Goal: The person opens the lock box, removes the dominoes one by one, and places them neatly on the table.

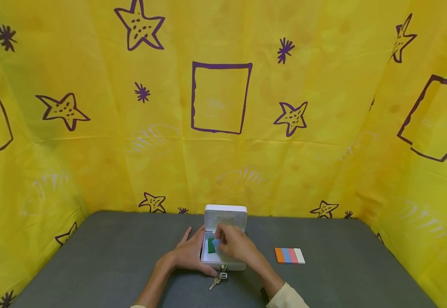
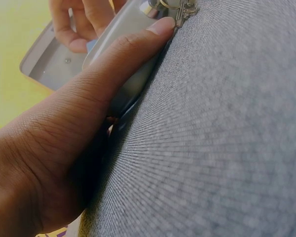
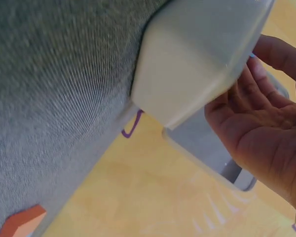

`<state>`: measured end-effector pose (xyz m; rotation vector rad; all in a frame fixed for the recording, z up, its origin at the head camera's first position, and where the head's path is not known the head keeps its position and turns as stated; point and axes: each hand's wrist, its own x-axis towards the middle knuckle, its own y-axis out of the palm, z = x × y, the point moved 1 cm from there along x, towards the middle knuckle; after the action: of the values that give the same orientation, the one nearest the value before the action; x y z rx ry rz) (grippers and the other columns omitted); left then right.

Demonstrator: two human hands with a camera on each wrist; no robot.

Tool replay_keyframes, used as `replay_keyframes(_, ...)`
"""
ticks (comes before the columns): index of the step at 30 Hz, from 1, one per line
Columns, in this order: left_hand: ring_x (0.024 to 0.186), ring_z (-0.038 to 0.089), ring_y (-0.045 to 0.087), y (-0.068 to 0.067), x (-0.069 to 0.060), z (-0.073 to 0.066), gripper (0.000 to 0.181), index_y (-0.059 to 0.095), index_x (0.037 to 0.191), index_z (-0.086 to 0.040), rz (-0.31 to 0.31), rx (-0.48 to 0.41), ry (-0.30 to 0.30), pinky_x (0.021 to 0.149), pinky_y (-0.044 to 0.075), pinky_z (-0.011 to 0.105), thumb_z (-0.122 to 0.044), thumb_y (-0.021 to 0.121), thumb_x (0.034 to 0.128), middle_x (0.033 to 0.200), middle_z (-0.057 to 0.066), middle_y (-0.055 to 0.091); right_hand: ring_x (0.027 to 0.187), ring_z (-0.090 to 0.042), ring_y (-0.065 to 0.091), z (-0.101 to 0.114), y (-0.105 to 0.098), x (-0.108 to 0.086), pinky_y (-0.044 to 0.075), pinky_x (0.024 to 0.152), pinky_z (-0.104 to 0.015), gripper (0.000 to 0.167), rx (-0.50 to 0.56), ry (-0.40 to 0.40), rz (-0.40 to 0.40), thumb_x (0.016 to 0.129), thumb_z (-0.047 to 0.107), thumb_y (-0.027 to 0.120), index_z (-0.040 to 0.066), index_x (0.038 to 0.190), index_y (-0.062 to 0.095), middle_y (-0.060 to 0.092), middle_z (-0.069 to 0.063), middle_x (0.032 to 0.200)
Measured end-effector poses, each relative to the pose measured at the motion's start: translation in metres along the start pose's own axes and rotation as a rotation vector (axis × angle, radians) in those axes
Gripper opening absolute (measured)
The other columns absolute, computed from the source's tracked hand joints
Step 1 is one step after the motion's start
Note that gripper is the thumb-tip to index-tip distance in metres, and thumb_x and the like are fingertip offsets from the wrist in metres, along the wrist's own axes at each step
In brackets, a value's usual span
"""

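Observation:
A small white cash box (image 1: 231, 266) stands on the grey table, its lid (image 1: 223, 213) raised at the back. Against its left side rests my left hand (image 1: 188, 254), fingers extended and thumb lying straight along the front, close to the lock. A ring with keys (image 1: 216, 281) hangs from that lock. Over the box's inside, my right hand (image 1: 236, 243) pinches a light blue flat piece (image 1: 216, 244) between thumb and fingers. Beside it, a green flat piece (image 1: 210, 245) lies in the box. In the right wrist view only a sliver of blue shows at the fingertips.
Right of the box, a row of flat coloured pieces (image 1: 290, 255) in orange, blue, pink and white lies on the table (image 1: 343, 265). Yellow cloth (image 1: 223, 171) with purple drawings walls the table at the back and sides.

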<state>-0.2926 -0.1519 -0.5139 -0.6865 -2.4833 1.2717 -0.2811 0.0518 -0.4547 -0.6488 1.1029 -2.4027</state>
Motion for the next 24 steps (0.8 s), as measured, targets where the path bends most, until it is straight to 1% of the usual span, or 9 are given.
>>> replay_keyframes(3,0.156,0.041,0.032,0.000,0.000,0.001,0.130,0.021,0.162,0.000,-0.010,-0.005,0.013,0.127,0.001,0.073,-0.059,0.090,0.0677,0.169,0.025,0.030,0.067,-0.004,0.047,0.000,-0.004,0.002,0.042,0.060,-0.019,0.016,-0.030,-0.011,-0.021,0.085,-0.007,0.074,0.003,0.096,0.067,0.060,0.000,0.076)
replay_keyframes(6,0.156,0.043,0.031,0.001,0.001,0.004,0.131,0.022,0.161,-0.001,-0.012,-0.007,0.023,0.126,0.000,0.074,-0.064,0.088,0.0674,0.168,0.026,0.030,0.065,-0.002,0.049,0.003,-0.008,0.002,0.043,0.058,-0.017,0.015,-0.053,-0.049,-0.044,0.087,-0.002,0.075,0.005,0.099,0.070,0.062,0.001,0.075)
replay_keyframes(10,0.155,0.045,0.031,0.002,0.003,0.008,0.130,0.025,0.158,-0.001,-0.016,-0.015,0.025,0.126,-0.001,0.073,-0.069,0.086,0.0661,0.167,0.026,0.032,0.069,-0.008,0.058,0.008,-0.014,0.004,0.046,0.059,-0.016,0.014,-0.068,-0.106,-0.062,0.089,0.001,0.075,0.007,0.101,0.072,0.067,-0.001,0.080)
replay_keyframes(13,0.156,0.045,0.030,0.001,0.003,0.007,0.129,0.027,0.157,0.000,-0.012,-0.012,0.023,0.127,-0.001,0.073,-0.068,0.086,0.0664,0.166,0.027,0.032,0.073,-0.014,0.061,0.010,-0.018,0.004,0.047,0.061,-0.017,0.013,-0.069,-0.116,-0.060,0.090,0.000,0.074,0.008,0.101,0.072,0.068,-0.003,0.083)
replay_keyframes(16,0.157,0.045,0.029,0.000,0.002,0.004,0.129,0.025,0.158,0.002,-0.002,-0.008,0.008,0.127,-0.001,0.072,-0.065,0.088,0.0674,0.167,0.027,0.031,0.073,-0.012,0.060,0.010,-0.020,0.004,0.048,0.063,-0.017,0.014,-0.075,-0.107,-0.057,0.090,-0.002,0.073,0.007,0.101,0.072,0.068,-0.003,0.084)
replay_keyframes(20,0.158,0.040,0.030,0.001,0.002,0.003,0.131,0.022,0.161,0.002,0.011,-0.001,-0.021,0.129,-0.001,0.070,-0.061,0.089,0.0680,0.169,0.024,0.030,0.074,-0.011,0.061,0.007,-0.024,0.003,0.050,0.064,-0.018,0.015,-0.074,-0.110,-0.060,0.089,-0.003,0.074,0.006,0.100,0.072,0.070,-0.005,0.085)
replay_keyframes(24,0.157,0.037,0.032,0.002,0.003,0.003,0.131,0.021,0.162,-0.001,0.002,-0.001,-0.018,0.129,0.000,0.071,-0.059,0.090,0.0674,0.169,0.021,0.030,0.073,-0.011,0.061,0.007,-0.030,0.002,0.051,0.063,-0.018,0.014,-0.056,-0.129,-0.047,0.088,-0.005,0.074,0.003,0.099,0.073,0.071,-0.008,0.085)
